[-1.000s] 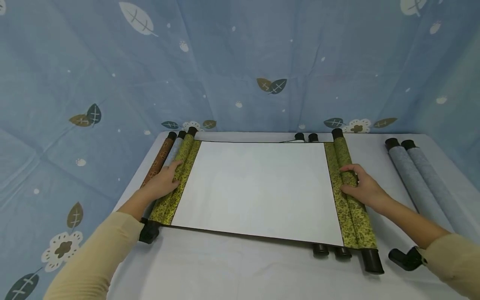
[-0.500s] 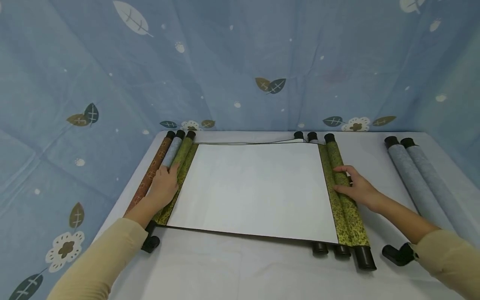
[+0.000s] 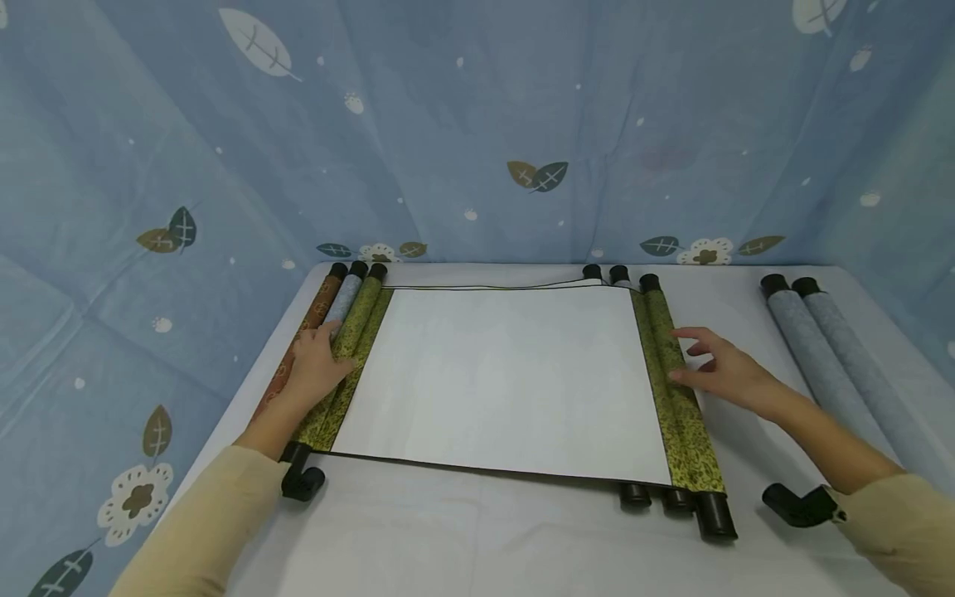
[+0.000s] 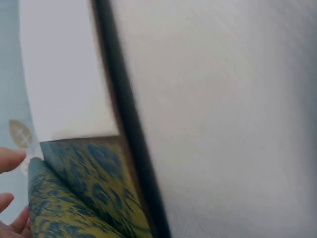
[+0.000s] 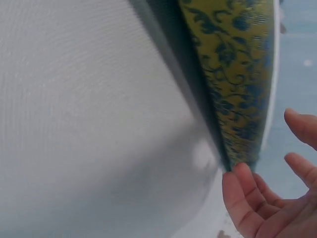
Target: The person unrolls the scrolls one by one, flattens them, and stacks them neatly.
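Note:
A hanging scroll with a blank white sheet (image 3: 507, 381) lies unrolled, its two ends rolled in yellow-green patterned fabric with black knobs. My left hand (image 3: 312, 365) lies over the scroll's left roll (image 3: 366, 311), thumb toward the green fabric and fingers by the blue-grey roll (image 3: 345, 298) beside it. In the left wrist view its loose fingertips (image 4: 11, 161) show beside the patterned roll. My right hand (image 3: 724, 373) is at the outer side of the right roll (image 3: 694, 435), fingers spread and not wrapped round it. In the right wrist view, fingertips (image 5: 242, 173) appear close to the roll's edge.
A brown roll (image 3: 319, 303) lies at the far left. Two pale blue-grey rolls (image 3: 806, 348) lie at the right. Black knobs of other rolls (image 3: 634, 497) stick out from under the sheet. Blue printed cloth (image 3: 477, 124) stands behind the white table surface (image 3: 448, 539).
The right roll has shifted a little left, and my right hand has let go of it with fingers spreading. My left hand has moved slightly left, toward the blue-grey and brown rolls.

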`<state>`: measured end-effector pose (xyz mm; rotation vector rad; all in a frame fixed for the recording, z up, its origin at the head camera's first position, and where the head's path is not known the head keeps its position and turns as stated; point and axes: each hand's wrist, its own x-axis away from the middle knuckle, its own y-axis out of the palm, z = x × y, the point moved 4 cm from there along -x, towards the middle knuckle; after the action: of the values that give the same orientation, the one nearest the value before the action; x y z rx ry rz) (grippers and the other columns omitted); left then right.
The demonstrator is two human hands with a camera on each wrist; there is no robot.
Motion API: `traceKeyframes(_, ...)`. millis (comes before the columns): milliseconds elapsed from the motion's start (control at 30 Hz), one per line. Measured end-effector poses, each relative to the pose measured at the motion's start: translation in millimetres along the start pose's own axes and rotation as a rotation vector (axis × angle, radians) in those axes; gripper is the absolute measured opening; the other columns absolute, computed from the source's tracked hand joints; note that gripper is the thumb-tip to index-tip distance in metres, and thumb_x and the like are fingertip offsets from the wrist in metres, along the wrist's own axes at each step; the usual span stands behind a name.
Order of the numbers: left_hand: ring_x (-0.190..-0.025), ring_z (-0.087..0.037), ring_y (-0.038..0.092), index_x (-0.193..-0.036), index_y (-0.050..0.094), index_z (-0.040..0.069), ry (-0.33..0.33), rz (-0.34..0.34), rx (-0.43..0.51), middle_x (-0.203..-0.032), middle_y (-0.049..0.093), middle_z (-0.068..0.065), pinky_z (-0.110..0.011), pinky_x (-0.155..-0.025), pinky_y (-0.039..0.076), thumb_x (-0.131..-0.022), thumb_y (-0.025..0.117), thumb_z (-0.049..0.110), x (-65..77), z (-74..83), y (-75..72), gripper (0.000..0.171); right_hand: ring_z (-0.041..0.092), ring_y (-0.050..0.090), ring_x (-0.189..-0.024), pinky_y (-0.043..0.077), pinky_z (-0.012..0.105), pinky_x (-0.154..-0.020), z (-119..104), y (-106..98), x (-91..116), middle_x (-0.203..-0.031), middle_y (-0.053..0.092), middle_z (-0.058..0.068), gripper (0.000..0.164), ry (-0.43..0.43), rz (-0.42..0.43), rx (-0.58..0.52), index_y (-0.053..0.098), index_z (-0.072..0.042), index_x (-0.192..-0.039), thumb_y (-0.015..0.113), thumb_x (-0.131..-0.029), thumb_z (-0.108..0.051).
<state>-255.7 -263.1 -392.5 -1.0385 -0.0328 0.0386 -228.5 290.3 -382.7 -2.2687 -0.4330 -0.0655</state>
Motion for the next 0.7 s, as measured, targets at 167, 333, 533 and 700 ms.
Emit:
traceKeyframes(167, -0.12, -0.048, 0.036, -0.146, 0.023, -0.005, 0.051, 0.045, 0.158, -0.133, 0.035, -0.032, -0.06, -0.093, 0.035, -0.089, 0.064, 0.014, 3.9, 7.9, -7.6, 0.073, 0.049, 0.051, -0.109, 0.049, 0.047, -0.071, -3.9, -14.1, 7.3, -0.134, 0.035, 0.034, 0.076, 0.0, 0.033, 0.008, 0.021, -0.006, -0.149, 0.062, -0.092, -0.035)
traceKeyframes(333, -0.123, -0.043, 0.036, -0.147, 0.025, 0.0, 0.122, 0.04, 0.275, -0.138, 0.035, -0.028, -0.056, -0.098, 0.034, -0.087, 0.069, 0.021, 11.0, 25.4, -7.7, 0.077, 0.047, 0.052, -0.106, 0.049, 0.046, -0.071, -5.8, -25.5, 12.6, -0.132, 0.038, 0.032, 0.073, -0.057, 0.082, 0.002, 0.024, -0.007, -0.148, 0.064, -0.091, -0.028)
traceKeyframes(533, -0.121, -0.041, 0.04, -0.149, 0.025, 0.008, 0.095, 0.004, 0.343, -0.138, 0.037, -0.024, -0.054, -0.093, 0.038, -0.085, 0.071, 0.031, 21.6, 41.5, -6.3, 0.081, 0.034, 0.058, -0.095, 0.048, 0.023, -0.068, -9.2, -31.8, 18.2, -0.125, 0.044, 0.027, 0.072, -0.152, 0.174, 0.018, 0.03, -0.005, -0.145, 0.07, -0.087, -0.018)
traceKeyframes(700, -0.117, -0.04, 0.042, -0.148, 0.027, 0.012, 0.107, -0.002, 0.41, -0.134, 0.041, -0.02, -0.051, -0.09, 0.039, -0.084, 0.073, 0.031, 28.8, 55.2, -4.4, 0.081, 0.012, 0.057, -0.091, 0.046, 0.018, -0.068, -10.2, -33.9, 22.6, -0.124, 0.046, 0.025, 0.074, -0.179, 0.192, 0.037, 0.032, -0.007, -0.145, 0.073, -0.084, -0.017)
